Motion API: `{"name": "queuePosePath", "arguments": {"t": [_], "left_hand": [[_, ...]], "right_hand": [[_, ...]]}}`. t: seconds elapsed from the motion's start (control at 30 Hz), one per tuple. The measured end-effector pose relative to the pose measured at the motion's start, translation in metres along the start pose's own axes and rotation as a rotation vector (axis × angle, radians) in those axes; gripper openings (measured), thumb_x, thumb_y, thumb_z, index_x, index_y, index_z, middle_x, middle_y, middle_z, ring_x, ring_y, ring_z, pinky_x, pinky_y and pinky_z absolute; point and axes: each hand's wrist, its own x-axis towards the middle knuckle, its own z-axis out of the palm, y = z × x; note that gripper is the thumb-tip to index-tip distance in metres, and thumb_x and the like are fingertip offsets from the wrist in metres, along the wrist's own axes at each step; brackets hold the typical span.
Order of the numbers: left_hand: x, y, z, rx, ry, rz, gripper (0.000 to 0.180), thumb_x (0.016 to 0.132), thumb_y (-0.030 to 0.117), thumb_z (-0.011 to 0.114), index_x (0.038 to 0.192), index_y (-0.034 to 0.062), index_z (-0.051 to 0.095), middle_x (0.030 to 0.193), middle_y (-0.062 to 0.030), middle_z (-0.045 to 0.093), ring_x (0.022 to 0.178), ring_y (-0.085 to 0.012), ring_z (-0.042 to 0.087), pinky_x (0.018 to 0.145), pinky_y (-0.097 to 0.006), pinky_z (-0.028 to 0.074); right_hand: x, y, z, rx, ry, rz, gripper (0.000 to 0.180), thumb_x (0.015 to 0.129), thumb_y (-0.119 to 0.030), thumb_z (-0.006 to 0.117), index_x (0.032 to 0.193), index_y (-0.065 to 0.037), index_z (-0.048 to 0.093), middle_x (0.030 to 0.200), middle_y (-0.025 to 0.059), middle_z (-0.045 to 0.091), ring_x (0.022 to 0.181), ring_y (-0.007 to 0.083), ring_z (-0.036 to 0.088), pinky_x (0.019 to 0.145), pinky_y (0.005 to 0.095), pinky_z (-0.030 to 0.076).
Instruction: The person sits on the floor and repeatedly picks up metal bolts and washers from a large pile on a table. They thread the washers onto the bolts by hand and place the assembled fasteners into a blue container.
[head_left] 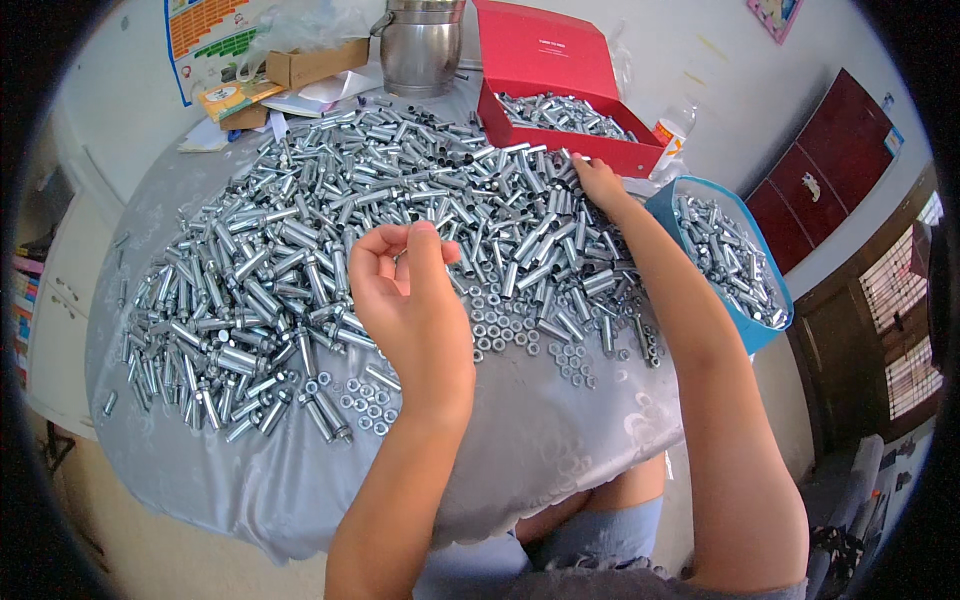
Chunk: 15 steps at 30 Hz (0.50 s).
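The right arm (735, 430) is stretched across the table (560, 440), apparently so metal tubes (535, 180) beside the red box (635, 156) can be reached; the right hand's (600, 185) grip cannot be told. Above the heaped tubes, the left hand (410, 290) is held curled; whether anything is pinched cannot be told.

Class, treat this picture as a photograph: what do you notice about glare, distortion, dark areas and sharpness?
Head view: small bright glints across the pile of metal tubes, softer sheen on the grey tablecloth; head view: fisheye distortion, the brown door leaning at right; head view: black corners around the rounded image; head view: left hand outlined fairly crisply.
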Motion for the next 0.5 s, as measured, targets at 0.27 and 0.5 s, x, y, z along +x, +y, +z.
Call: {"name": "queuePosePath", "arguments": {"t": [0.27, 0.5], "left_hand": [[0.003, -0.004, -0.005, 0.05, -0.021, 0.042, 0.015, 0.08, 0.009, 0.055, 0.089, 0.0021, 0.045, 0.078, -0.0046, 0.05, 0.067, -0.0103, 0.051, 0.066, -0.023, 0.042], [0.005, -0.017, -0.008, 0.118, -0.068, -0.01, 0.015, 0.079, 0.008, 0.057, 0.088, 0.0019, 0.047, 0.078, -0.0045, 0.052, 0.067, -0.0112, 0.053, 0.066, -0.024, 0.045]], "right_hand": [[-0.076, -0.028, -0.022, 0.331, -0.218, -0.369, 0.068, 0.073, -0.059, 0.053, 0.114, -0.005, 0.052, 0.108, 0.0236, 0.054, 0.105, 0.0358, 0.05, 0.09, 0.0383, 0.037], [-0.156, -0.032, -0.041, -0.036, 0.012, -0.635, 0.056, 0.073, -0.057, 0.055, 0.109, -0.014, 0.058, 0.114, 0.0171, 0.05, 0.109, 0.0373, 0.042, 0.093, 0.0441, 0.032]]}}
